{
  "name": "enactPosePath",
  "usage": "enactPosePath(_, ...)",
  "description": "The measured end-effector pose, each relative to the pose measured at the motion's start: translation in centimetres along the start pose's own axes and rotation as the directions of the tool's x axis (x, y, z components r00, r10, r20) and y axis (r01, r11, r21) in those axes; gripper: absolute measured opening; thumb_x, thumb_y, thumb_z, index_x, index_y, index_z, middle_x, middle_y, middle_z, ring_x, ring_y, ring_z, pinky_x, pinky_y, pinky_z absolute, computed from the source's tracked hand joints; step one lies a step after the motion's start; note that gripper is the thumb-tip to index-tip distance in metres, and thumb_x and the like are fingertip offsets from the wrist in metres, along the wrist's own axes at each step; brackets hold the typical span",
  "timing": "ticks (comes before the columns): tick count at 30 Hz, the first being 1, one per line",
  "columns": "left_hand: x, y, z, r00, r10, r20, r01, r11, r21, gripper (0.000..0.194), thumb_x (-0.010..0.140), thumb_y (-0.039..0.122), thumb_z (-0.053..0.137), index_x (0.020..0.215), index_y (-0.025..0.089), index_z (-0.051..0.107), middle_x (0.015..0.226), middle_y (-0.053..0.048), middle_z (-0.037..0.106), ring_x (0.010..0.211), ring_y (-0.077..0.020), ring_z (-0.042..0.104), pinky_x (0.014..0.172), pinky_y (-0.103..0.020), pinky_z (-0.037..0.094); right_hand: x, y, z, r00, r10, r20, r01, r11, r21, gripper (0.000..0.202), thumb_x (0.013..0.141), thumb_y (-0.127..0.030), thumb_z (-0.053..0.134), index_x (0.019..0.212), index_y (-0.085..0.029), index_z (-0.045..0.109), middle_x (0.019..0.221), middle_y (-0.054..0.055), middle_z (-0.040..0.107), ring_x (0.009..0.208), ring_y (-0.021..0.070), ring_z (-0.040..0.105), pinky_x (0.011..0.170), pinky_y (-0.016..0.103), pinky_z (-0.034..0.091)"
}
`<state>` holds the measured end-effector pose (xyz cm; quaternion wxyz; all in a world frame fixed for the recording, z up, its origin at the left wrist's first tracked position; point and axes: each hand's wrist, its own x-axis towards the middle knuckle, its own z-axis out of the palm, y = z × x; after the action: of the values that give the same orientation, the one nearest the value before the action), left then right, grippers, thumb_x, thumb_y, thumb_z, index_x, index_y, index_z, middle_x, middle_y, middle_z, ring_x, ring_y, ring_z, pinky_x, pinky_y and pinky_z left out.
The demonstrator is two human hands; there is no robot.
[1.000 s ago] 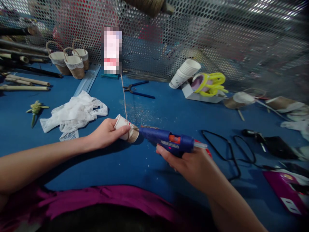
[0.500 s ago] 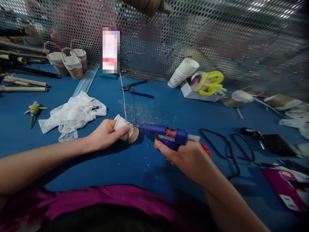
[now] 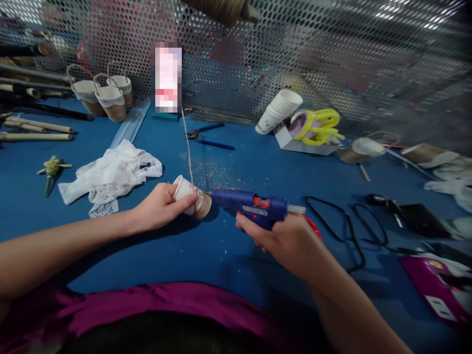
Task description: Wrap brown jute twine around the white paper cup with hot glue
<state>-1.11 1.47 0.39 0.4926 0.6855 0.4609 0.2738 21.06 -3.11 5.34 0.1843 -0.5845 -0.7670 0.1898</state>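
Observation:
A white paper cup (image 3: 180,190) lies tilted in my left hand (image 3: 164,204), thumb across its side. Brown twine (image 3: 202,206) is wound around the end of the cup on the right. From the cup a loose strand of twine (image 3: 188,147) runs up toward the mesh. My right hand (image 3: 282,241) is closed round the handle of a blue glue gun (image 3: 239,200). The gun's nozzle is at the cup's side by the wound twine; whether it touches is too small to tell.
Behind are twine-covered cups (image 3: 115,105), pliers (image 3: 210,136), stacked paper cups (image 3: 279,110) and a box (image 3: 302,142) with yellow tubing. White lace (image 3: 114,172) lies left. A black cord (image 3: 350,231) lies right. A metal mesh (image 3: 221,64) stands at the back.

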Motion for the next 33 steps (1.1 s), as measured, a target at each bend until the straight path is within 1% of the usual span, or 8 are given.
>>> enactPosePath(3,-0.03,-0.02,-0.01,1.0,-0.006,0.004,0.006,1.0,0.002,0.032,0.079,0.037,0.047,0.073,0.01,0.063,0.058,-0.001,0.059,0.052,-0.0104,0.05,0.047,-0.02,0.039,0.22,0.06,-0.02,1.0,-0.002,0.001,0.002,1.0,-0.004,0.021,0.077,-0.029,0.051,0.063,-0.019,0.063,0.042,-0.003,0.054,0.037,0.0095,0.049,0.039,0.022,0.039)
enactPosePath(7,0.04,-0.11,-0.07,1.0,0.005,0.019,-0.005,1.0,-0.001,0.033,0.08,0.037,0.046,0.076,0.011,0.064,0.061,-0.002,0.061,0.055,-0.0113,0.052,0.049,-0.02,0.04,-0.07,-0.07,-0.37,0.999,0.006,0.044,-0.007,0.999,0.033,0.026,0.079,-0.03,0.048,0.06,-0.018,0.061,0.039,-0.004,0.05,0.037,0.0093,0.047,0.041,0.022,0.04)
enactPosePath(10,0.03,-0.12,-0.1,1.0,0.014,0.026,-0.014,1.0,0.008,0.032,0.08,0.037,0.045,0.076,0.011,0.064,0.062,-0.002,0.061,0.056,-0.0115,0.052,0.049,-0.02,0.04,-0.27,-0.06,-0.55,0.998,0.002,0.07,-0.007,0.998,0.064,0.028,0.079,-0.031,0.047,0.059,-0.018,0.06,0.04,-0.004,0.05,0.037,0.0093,0.047,0.042,0.023,0.041)
enactPosePath(19,-0.11,-0.11,-0.06,0.999,0.034,0.022,-0.035,0.998,0.049,0.033,0.08,0.037,0.045,0.068,0.01,0.06,0.054,0.001,0.054,0.049,-0.0087,0.046,0.045,-0.019,0.036,0.35,-0.11,-0.15,0.998,0.05,0.028,-0.051,0.998,0.043,0.022,0.077,-0.031,0.051,0.061,-0.019,0.06,0.039,-0.004,0.05,0.037,0.01,0.046,0.042,0.023,0.039)
enactPosePath(21,-0.07,-0.12,-0.05,0.999,0.032,0.026,-0.033,0.998,0.052,0.033,0.08,0.037,0.044,0.07,0.01,0.06,0.055,0.0,0.055,0.05,-0.0092,0.047,0.046,-0.019,0.037,0.24,-0.16,-0.2,0.998,0.05,0.025,-0.052,0.998,0.047,0.025,0.077,-0.032,0.05,0.058,-0.018,0.059,0.039,-0.004,0.048,0.038,0.0101,0.046,0.043,0.024,0.04)
enactPosePath(24,-0.02,-0.13,-0.05,0.999,0.025,0.037,-0.027,0.999,0.047,0.034,0.081,0.037,0.043,0.076,0.009,0.061,0.06,-0.001,0.058,0.054,-0.0103,0.049,0.047,-0.019,0.038,-0.15,-0.23,-0.34,0.998,0.041,0.052,-0.045,0.997,0.061,0.03,0.079,-0.033,0.047,0.056,-0.018,0.058,0.041,-0.003,0.049,0.039,0.0097,0.046,0.045,0.024,0.04)
enactPosePath(29,0.03,-0.19,-0.1,0.999,0.023,0.034,-0.024,0.999,0.049,0.034,0.081,0.037,0.043,0.079,0.009,0.062,0.063,-0.002,0.06,0.056,-0.0109,0.051,0.049,-0.02,0.039,-0.53,-0.37,-0.49,0.997,0.007,0.078,-0.013,0.997,0.082,0.031,0.08,-0.034,0.045,0.059,-0.018,0.061,0.042,-0.003,0.05,0.039,0.0094,0.046,0.046,0.024,0.041)
enactPosePath(33,0.02,-0.28,-0.08,1.0,0.017,0.027,-0.018,0.999,0.038,0.034,0.081,0.038,0.043,0.079,0.009,0.063,0.062,-0.002,0.061,0.054,-0.0103,0.051,0.047,-0.019,0.038,-0.33,-0.32,-0.41,0.998,0.036,0.051,-0.039,0.998,0.059,0.03,0.079,-0.034,0.047,0.058,-0.018,0.06,0.04,-0.003,0.049,0.039,0.0096,0.046,0.044,0.024,0.04)
